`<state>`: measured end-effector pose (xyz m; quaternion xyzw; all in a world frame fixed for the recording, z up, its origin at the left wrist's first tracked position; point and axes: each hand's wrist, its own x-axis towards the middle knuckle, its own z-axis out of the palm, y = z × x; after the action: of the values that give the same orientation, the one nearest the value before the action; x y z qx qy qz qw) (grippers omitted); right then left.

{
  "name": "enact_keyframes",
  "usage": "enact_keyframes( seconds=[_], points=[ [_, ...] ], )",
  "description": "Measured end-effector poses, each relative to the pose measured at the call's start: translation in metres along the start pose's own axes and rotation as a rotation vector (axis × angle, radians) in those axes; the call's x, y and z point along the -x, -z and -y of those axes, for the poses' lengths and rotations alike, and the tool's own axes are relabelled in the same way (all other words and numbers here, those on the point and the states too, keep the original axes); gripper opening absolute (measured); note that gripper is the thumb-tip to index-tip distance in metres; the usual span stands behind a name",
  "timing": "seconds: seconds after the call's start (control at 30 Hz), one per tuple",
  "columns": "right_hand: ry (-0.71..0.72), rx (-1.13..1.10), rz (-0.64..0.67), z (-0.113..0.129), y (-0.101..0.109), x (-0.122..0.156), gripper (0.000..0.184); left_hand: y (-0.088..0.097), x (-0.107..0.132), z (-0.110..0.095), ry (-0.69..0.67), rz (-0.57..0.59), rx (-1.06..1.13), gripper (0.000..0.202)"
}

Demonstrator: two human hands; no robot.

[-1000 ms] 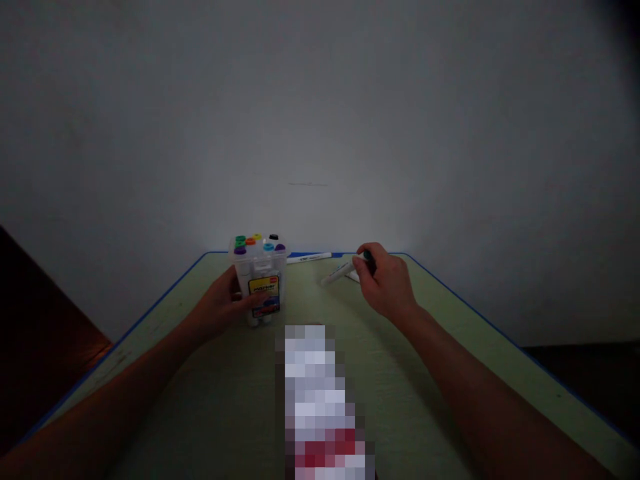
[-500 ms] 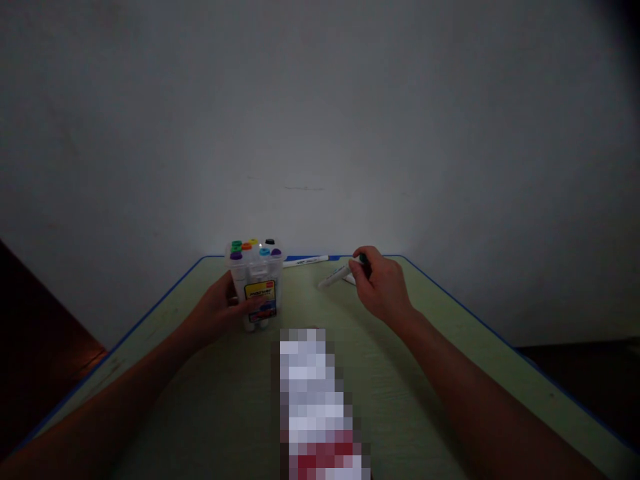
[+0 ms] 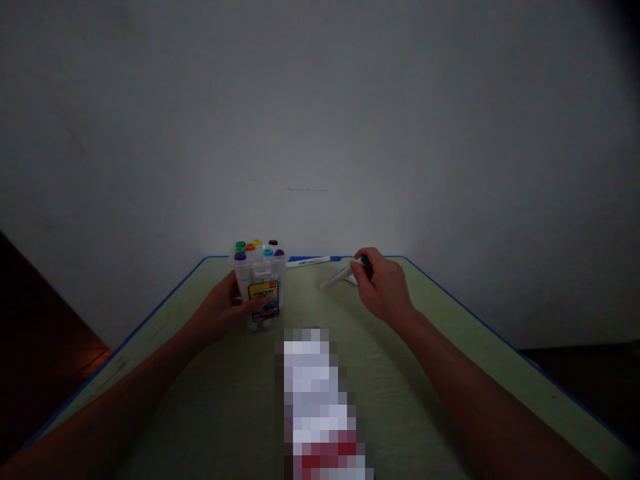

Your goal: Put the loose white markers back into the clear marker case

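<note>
My left hand (image 3: 225, 307) is wrapped round the lower left side of a clear plastic marker box (image 3: 263, 270), its thumb across the yellow and black label. Several white markers stand in the box, their caps green, orange, yellow, black, blue and purple at the top. To the right, my right hand (image 3: 383, 283) pinches a white marker (image 3: 336, 275) near its dark green end, with the other end slanting down to the left. Another white marker (image 3: 351, 280) lies on the table, partly hidden behind my right hand.
A white marker with a blue cap (image 3: 310, 262) lies along the far edge of the green table (image 3: 305, 300). Blue trim runs round the table, and a pale wall (image 3: 320, 133) rises right behind it. A pixelated white and red patch (image 3: 320, 393) covers the near middle.
The box and my left hand appear slightly further right, much as the whole view has shifted. Both hands keep their holds, and the held marker stays at nearly the same slant.
</note>
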<state>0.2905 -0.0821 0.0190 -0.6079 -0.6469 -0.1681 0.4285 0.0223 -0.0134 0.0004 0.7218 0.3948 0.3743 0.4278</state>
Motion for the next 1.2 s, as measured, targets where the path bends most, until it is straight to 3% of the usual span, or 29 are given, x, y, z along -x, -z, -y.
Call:
enact_keyframes(
  seconds=[1.2],
  points=[
    [0.003, -0.004, -0.004, 0.0025, 0.0002, -0.0007, 0.020, -0.0003, 0.0000, 0.0009, 0.004, -0.006, 0.034, 0.057]
  ],
)
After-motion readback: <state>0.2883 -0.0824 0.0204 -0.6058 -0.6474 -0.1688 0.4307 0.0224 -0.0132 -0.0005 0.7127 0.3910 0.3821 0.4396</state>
